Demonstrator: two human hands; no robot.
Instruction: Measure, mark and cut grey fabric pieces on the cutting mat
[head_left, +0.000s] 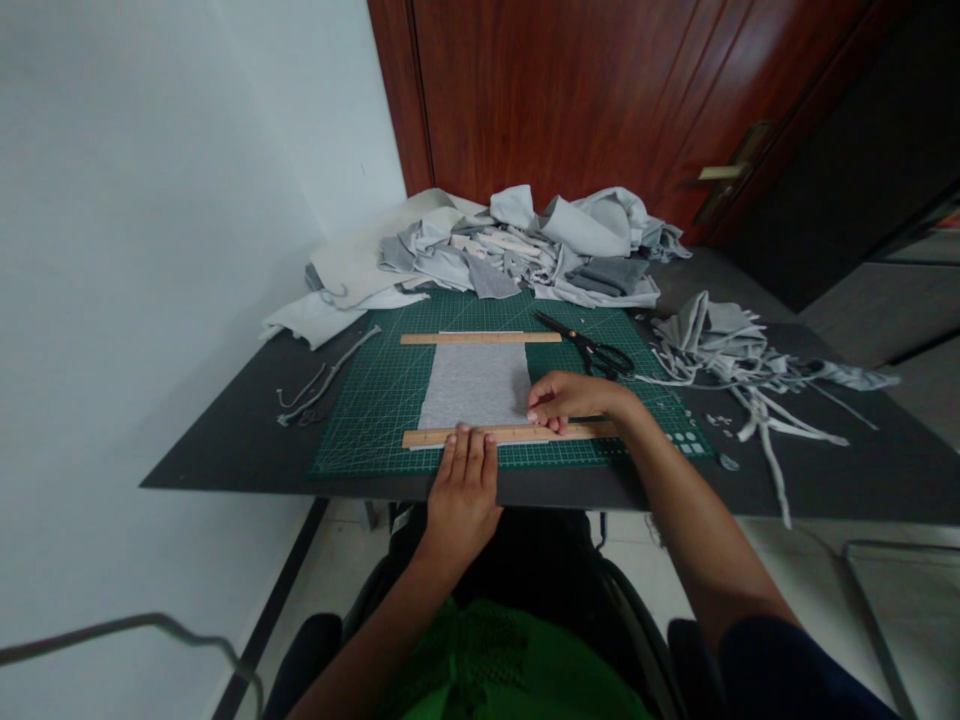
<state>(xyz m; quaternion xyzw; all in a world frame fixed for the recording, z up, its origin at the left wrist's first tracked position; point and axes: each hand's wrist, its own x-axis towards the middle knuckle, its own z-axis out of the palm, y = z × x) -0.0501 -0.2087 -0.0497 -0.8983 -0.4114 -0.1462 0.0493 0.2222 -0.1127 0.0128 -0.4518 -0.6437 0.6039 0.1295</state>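
Note:
A piece of light grey fabric lies flat on a green cutting mat. One wooden ruler crosses its far edge, and a second wooden ruler runs along its near edge. My left hand rests flat with its fingers stretched over the near ruler and the fabric's edge. At the fabric's near right corner, my right hand has its fingers curled and pinched together just above the ruler. Whatever may be in that pinch is too small to make out. Black-handled scissors lie on the mat beyond my right hand.
A heap of grey and white fabric pieces covers the table's far side. Cut strips and scraps are piled at the right. Thin cords lie left of the mat. A wall borders the left, and a wooden door stands behind.

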